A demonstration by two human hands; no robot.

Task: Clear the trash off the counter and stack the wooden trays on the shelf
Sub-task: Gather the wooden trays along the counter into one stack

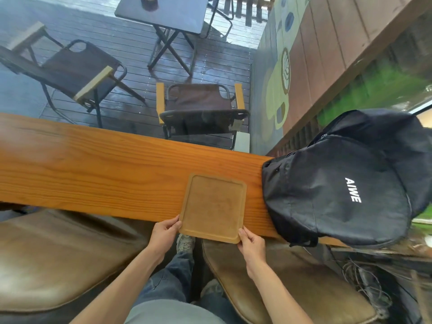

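While both hands grip its near corners, the tray (214,208) lies flat on the counter (93,174), its near edge overhanging the counter's lip toward 6 o'clock. Left hand (163,232) pinches the near-left corner, thumb on the rim; right hand (251,245) pinches the near-right corner the same way. Tray is empty: shallow, rectangular, rounded corners, raised rim. Looks like one stiff wooden board, so it should not flex and should lift as a unit from two corners; likely light. Surface looks worn and matte, so probably not slippery, though the thin rim gives little purchase. Better hold for carrying, by my reckoning: hands at mid-length of the long sides, fingers underneath, to stop it tipping away at 12 o'clock. Backpack (336,183) sits on the counter at 3 o'clock of the tray, near but apart; a straight pull toward 6 o'clock should clear it. No trash visible on the counter. Shelf not in view.
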